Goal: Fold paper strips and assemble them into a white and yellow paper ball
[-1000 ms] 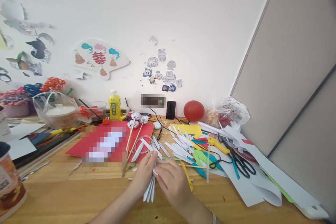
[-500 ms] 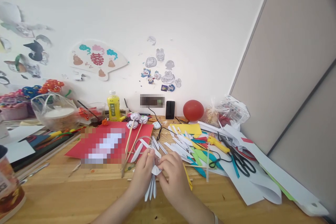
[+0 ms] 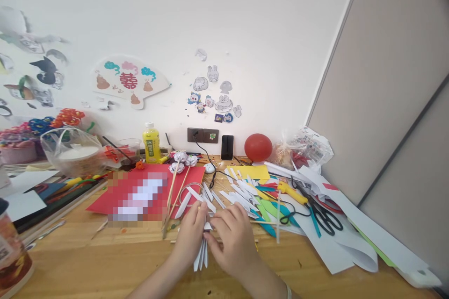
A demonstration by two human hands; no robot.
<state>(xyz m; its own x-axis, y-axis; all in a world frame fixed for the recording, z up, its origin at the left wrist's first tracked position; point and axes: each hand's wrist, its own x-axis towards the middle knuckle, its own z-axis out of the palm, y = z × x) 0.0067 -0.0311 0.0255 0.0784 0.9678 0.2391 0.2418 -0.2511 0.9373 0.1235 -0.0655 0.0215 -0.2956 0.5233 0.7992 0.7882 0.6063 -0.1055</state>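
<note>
Close together over the near middle of the wooden table, both my hands grip a piece of white folded paper (image 3: 201, 257). My left hand (image 3: 191, 231) is closed around its upper part, and pointed paper strips fan out below. On the other side, the fingers of my right hand (image 3: 231, 238) pinch a small white flap beside the left thumb. Part of the paper is hidden behind the fingers. Just beyond the hands lie several loose white paper strips (image 3: 238, 194). White paper flowers (image 3: 180, 156) on wooden sticks rest to the left, on a red sheet (image 3: 154, 196).
Black-handled scissors (image 3: 324, 217) and a yellow glue gun (image 3: 293, 192) with a black cord lie at the right among paper sheets. Along the wall stand a yellow drink bottle (image 3: 152, 142), a phone (image 3: 228, 147) and a red balloon (image 3: 258, 147). A paper cup (image 3: 12, 252) stands near left.
My right hand has shifted slightly inward over the paper, so less of the white flap shows between the fingers. My left hand keeps its grip.
</note>
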